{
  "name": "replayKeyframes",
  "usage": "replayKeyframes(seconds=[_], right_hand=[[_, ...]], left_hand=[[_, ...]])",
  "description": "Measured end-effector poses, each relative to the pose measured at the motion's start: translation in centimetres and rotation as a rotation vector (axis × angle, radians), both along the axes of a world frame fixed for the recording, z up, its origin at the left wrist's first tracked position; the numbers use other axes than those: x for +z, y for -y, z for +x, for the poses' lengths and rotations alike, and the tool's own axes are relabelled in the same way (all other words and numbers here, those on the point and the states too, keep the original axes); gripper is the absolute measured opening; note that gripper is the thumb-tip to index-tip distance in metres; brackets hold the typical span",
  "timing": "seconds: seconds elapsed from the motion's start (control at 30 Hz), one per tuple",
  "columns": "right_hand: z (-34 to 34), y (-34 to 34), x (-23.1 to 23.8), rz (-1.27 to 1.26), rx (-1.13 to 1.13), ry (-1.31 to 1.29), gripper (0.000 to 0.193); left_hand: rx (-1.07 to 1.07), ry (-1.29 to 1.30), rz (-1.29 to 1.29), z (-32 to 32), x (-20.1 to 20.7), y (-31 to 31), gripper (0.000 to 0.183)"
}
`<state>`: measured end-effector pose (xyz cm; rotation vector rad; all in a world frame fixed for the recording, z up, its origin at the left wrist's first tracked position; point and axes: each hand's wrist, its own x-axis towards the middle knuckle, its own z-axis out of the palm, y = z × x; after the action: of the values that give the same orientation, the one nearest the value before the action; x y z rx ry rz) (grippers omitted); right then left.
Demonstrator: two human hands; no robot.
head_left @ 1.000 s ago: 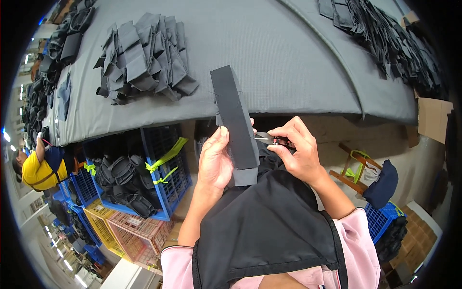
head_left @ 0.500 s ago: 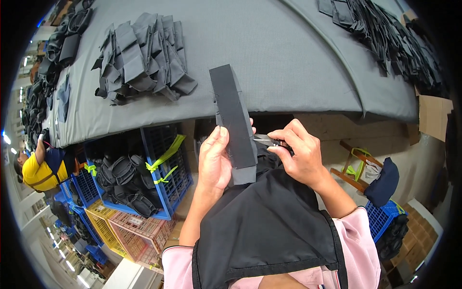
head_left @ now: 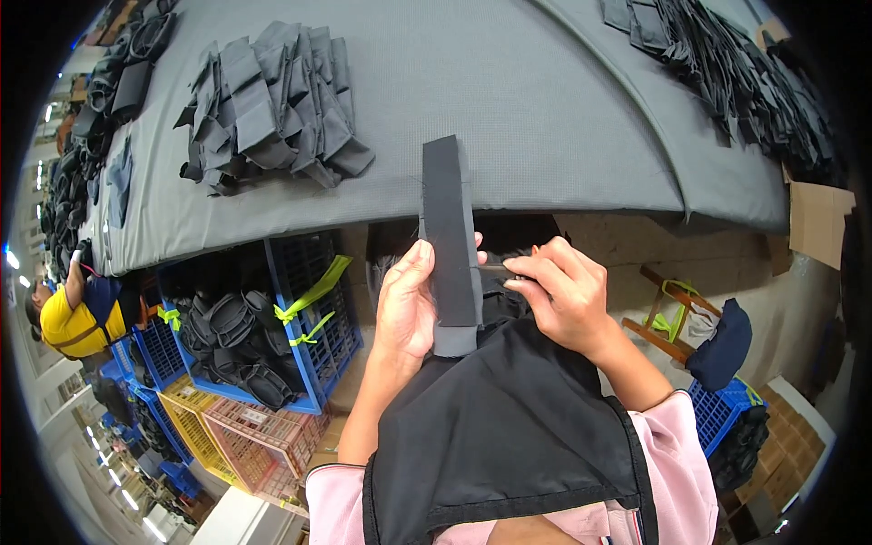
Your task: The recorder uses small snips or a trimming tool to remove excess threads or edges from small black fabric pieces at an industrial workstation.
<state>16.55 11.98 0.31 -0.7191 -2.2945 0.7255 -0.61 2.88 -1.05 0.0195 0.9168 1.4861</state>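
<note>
My left hand (head_left: 406,295) is closed on a long, dark grey fabric strip (head_left: 449,236), thumb in front and fingertips showing at its right edge. The strip stands nearly upright in view, its upper end over the table's near edge and its lower end above my black apron (head_left: 509,427). In my right hand (head_left: 565,289) is a small pair of thread snips (head_left: 495,268), pinched between thumb and fingers. The metal tip of the snips is at the strip's right edge; its exact contact there is too small to tell.
A grey cloth-covered table (head_left: 418,82) spans the far side. On it lie a pile of grey strips (head_left: 272,104) and a longer pile (head_left: 718,73) at right. Blue crate (head_left: 313,363) with black pieces stands left, a wooden stool (head_left: 658,341) right. A person in yellow (head_left: 77,313) works far left.
The strip has turned more upright, its upper end shifting right and slightly down. The snips' blades look narrower now, and my right hand has barely moved.
</note>
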Motion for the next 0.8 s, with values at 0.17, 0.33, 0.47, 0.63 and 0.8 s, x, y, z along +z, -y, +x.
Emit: replayKeyframes(seconds=[0.17, 0.33, 0.47, 0.63, 0.8], right_hand=[[-0.2, 0.1, 0.1, -0.267, -0.028, -0.08, 0.025], [-0.1, 0.4, 0.4, -0.455, 0.032, -0.248, 0.022], [-0.7, 0.7, -0.8, -0.864, 0.039, -0.165, 0.018], [-2.5, 2.0, 0.0, -0.539, 0.072, -0.204, 0.026], [-3.1, 3.3, -1.1, -0.317, 0.108, -0.165, 0.029]], left_hand=[[0.007, 0.078, 0.003, -0.1, 0.0, -0.3, 0.036], [0.058, 0.093, 0.006, -0.1, -0.5, 0.0, 0.033], [0.092, 0.209, -0.017, -0.4, -1.8, 0.7, 0.025], [0.06, 0.632, 0.178, 0.8, -2.0, 0.1, 0.026], [0.044, 0.669, 0.194, 1.5, -2.0, 0.2, 0.024]])
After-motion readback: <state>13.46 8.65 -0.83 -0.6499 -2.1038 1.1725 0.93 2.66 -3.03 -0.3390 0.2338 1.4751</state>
